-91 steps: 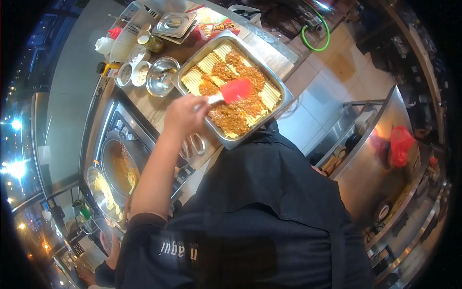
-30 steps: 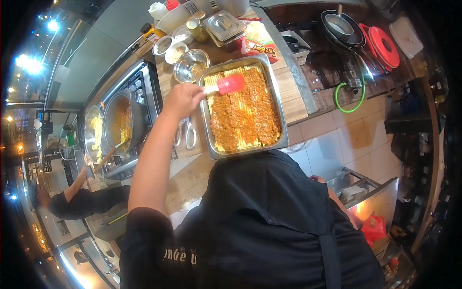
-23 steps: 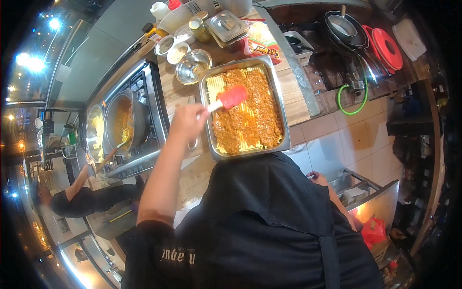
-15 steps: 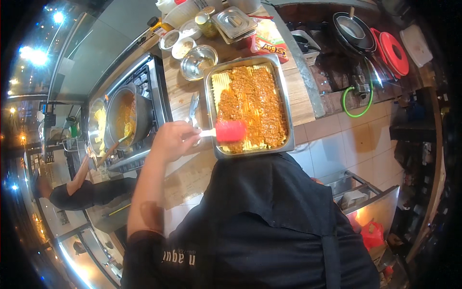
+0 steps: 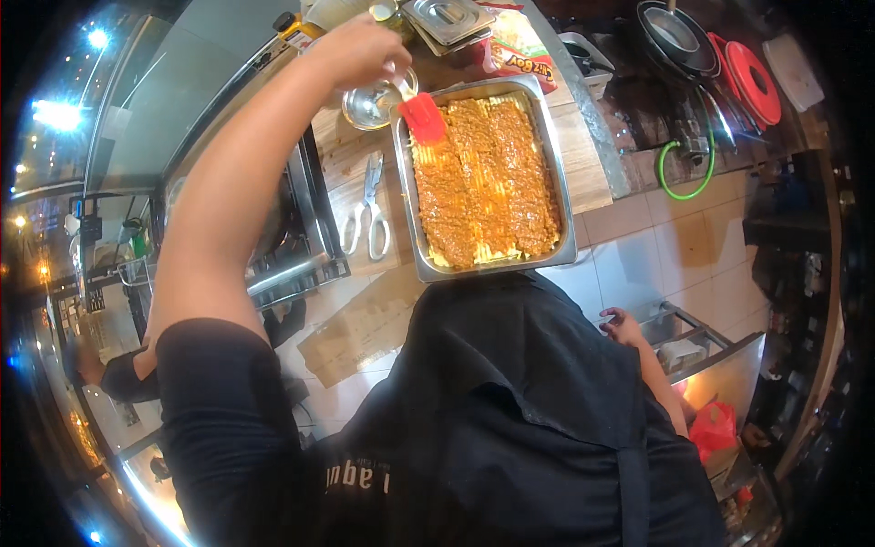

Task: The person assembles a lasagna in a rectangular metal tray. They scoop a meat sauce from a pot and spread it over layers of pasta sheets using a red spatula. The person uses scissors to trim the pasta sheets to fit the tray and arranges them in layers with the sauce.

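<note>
My left hand grips the pale handle of a red spatula. The blade touches the sauce at the far left corner of a deep metal pan. Reddish-brown meat sauce covers most of the ridged yellow pasta sheets in the pan, and pasta shows along the edges. To the pan's left lie scissors with white handles. Low at my right side hangs my right hand, fingers loosely apart with nothing in them.
Beyond the pan stand a metal bowl, a glass jar, lidded metal containers and a red food packet. My left arm covers much of the stove. A co-worker's dark sleeve shows at left.
My left hand has carried the spatula from the pan's near left to its far left corner. Sauce now covers the left strip of pasta. My right hand has come into view.
</note>
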A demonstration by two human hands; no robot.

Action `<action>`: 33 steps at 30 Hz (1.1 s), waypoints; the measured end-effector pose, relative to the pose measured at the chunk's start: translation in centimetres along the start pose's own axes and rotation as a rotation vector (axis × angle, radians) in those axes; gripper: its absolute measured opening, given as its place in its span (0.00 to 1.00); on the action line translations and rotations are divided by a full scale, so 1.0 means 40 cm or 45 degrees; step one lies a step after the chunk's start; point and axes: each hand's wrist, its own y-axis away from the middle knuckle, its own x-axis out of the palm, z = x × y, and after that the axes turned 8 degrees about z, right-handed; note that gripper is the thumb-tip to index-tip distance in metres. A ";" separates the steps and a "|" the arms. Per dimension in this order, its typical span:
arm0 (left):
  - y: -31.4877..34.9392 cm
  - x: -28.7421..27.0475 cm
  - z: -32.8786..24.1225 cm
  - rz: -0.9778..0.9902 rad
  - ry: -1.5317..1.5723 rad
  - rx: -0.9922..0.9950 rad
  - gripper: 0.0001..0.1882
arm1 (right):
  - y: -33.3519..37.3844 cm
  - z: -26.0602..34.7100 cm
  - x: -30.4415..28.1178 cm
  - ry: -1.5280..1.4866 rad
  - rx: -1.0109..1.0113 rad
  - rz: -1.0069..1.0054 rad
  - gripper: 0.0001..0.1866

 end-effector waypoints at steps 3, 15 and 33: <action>-0.034 -0.095 0.014 0.061 -0.054 0.100 0.04 | 0.010 -0.051 0.097 -0.145 -0.050 0.060 0.20; -0.195 -0.074 -0.023 0.261 -0.141 0.409 0.06 | 0.064 -0.409 0.362 -0.498 -0.198 -0.082 0.17; 0.140 0.104 -0.153 0.015 0.487 0.175 0.05 | -0.029 -0.378 0.426 -0.549 -0.093 -0.085 0.17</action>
